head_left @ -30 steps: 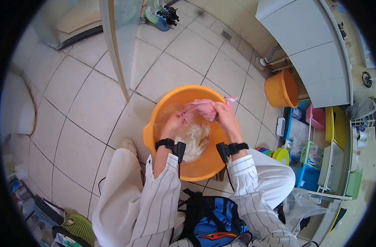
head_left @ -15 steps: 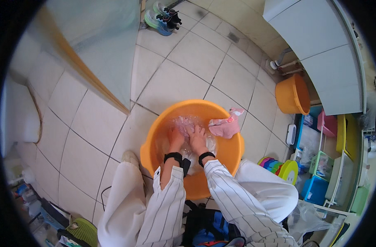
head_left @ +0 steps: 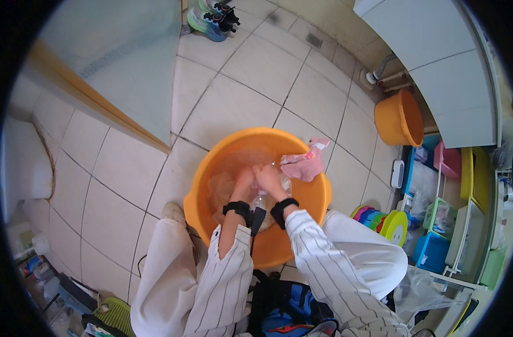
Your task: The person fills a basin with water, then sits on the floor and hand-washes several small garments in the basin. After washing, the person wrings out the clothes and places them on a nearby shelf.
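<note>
In the soapy water of an orange basin (head_left: 308, 224), my left hand (head_left: 244, 184) and my right hand (head_left: 268, 180) are pressed together, both with curled fingers. A small bit of pink cloth (head_left: 260, 192) peeks out between them; the hands hide most of it, and its kind does not show. Whitish suds or wet fabric lie in the water around the hands. Over the basin's right rim hangs a pink sock (head_left: 302, 167) with a patterned cuff, apart from my hands. Both wrists wear black bands.
The basin stands on a tiled floor (head_left: 223, 112) between my knees. A smaller orange bucket (head_left: 388, 121) is at the far right, beside storage bins (head_left: 433, 253) and a stack of colourful stools (head_left: 392, 227). Shoes (head_left: 211, 25) sit by the glass door (head_left: 127, 62). A green basket (head_left: 113, 314) is at lower left.
My fingers, spread over the pink cloth half a second ago, are now curled together around it. Both hands have drawn slightly nearer to me. The view has shifted slightly.
</note>
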`<state>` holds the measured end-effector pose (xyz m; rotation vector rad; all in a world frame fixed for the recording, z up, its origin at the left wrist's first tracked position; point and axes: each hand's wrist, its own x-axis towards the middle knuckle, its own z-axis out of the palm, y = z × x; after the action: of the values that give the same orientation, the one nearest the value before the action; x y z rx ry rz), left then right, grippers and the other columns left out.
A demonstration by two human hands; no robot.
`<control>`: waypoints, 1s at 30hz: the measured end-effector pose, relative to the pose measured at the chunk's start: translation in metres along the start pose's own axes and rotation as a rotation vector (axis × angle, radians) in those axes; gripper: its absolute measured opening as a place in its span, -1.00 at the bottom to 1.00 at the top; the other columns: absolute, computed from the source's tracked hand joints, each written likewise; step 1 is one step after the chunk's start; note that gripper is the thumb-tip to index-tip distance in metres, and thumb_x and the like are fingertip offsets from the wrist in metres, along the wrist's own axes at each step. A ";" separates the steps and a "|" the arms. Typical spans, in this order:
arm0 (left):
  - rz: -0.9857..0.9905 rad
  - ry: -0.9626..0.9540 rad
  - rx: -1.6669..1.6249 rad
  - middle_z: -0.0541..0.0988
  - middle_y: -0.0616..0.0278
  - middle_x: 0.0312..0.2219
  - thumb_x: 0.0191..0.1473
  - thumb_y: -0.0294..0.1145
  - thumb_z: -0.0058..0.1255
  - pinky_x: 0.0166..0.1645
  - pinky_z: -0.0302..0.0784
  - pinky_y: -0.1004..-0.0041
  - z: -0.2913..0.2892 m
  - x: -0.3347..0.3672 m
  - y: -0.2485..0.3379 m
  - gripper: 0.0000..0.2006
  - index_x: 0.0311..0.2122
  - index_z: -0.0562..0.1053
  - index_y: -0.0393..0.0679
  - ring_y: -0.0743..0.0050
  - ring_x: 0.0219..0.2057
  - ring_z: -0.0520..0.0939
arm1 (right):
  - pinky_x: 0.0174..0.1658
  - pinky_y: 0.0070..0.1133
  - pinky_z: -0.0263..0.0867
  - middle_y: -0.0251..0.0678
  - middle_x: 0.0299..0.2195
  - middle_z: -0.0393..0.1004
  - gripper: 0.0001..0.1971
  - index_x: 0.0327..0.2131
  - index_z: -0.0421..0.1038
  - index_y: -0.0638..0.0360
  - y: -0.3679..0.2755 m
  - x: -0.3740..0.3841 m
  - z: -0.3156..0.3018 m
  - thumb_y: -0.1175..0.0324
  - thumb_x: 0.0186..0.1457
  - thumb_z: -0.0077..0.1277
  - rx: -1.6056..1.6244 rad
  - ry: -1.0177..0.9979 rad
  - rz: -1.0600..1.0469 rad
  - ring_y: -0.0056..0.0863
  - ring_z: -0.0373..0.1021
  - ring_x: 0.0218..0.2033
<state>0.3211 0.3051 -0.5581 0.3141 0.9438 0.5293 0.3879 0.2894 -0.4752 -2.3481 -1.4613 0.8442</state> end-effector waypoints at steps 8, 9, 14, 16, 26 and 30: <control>-0.081 -0.133 0.059 0.54 0.19 -0.40 0.05 -0.29 -0.04 -0.34 0.45 0.40 -0.056 0.018 0.002 -0.81 -0.27 0.45 -0.14 0.32 -0.40 0.54 | -0.18 -0.20 0.28 0.08 -0.19 0.28 -0.76 -0.21 0.35 0.13 0.022 -0.006 0.005 0.25 0.07 -0.12 -0.159 0.121 -0.336 0.11 0.28 -0.16; 0.014 -0.065 0.221 0.54 0.17 -0.39 0.05 -0.30 -0.04 -0.32 0.45 0.39 -0.055 0.017 0.000 -0.81 -0.27 0.45 -0.15 0.30 -0.39 0.54 | -0.15 -0.19 0.26 0.07 -0.15 0.22 -0.74 -0.17 0.32 0.11 0.025 -0.007 0.007 0.26 0.07 -0.11 -0.270 0.102 -0.328 0.12 0.24 -0.12; 0.441 0.168 1.204 0.55 0.07 -0.31 0.03 -0.34 -0.03 -0.20 0.46 0.30 -0.060 0.017 -0.029 -0.79 -0.23 0.46 -0.19 0.18 -0.30 0.55 | -0.10 -0.26 0.28 0.02 -0.02 0.13 -0.65 -0.07 0.25 0.10 0.033 -0.005 0.046 0.33 0.02 -0.06 -0.404 0.075 0.039 0.19 0.26 -0.15; 0.429 0.195 1.365 0.55 0.03 -0.28 0.02 -0.36 -0.02 -0.15 0.47 0.27 -0.065 0.025 -0.032 -0.78 -0.22 0.46 -0.20 0.14 -0.26 0.56 | -0.11 -0.34 0.30 -0.01 -0.09 0.31 -0.62 0.00 0.19 0.17 0.034 -0.003 0.056 0.32 0.11 -0.13 -0.124 0.097 0.062 0.03 0.34 -0.16; 0.079 -0.015 0.730 0.58 0.04 -0.35 0.10 -0.21 -0.17 -0.27 0.46 0.32 -0.014 -0.022 0.027 -0.70 -0.23 0.48 -0.20 0.30 -0.35 0.56 | -0.30 -0.32 0.34 0.08 -0.49 0.47 -0.68 -0.42 0.44 0.37 -0.012 -0.009 -0.003 0.27 0.11 -0.19 0.256 -0.029 0.048 -0.11 0.46 -0.41; 0.125 0.260 0.991 0.58 -0.01 -0.44 0.06 -0.28 -0.09 -0.29 0.46 0.28 -0.021 -0.006 0.029 -0.78 -0.32 0.51 -0.20 0.12 -0.39 0.59 | -0.32 -0.29 0.37 0.13 -0.56 0.44 -0.64 -0.43 0.42 0.38 -0.010 -0.009 0.000 0.20 0.12 -0.16 0.205 -0.048 -0.028 -0.01 0.43 -0.47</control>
<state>0.2920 0.3262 -0.5520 1.2215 1.4040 0.1743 0.3776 0.2862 -0.4666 -2.1664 -1.3521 0.9986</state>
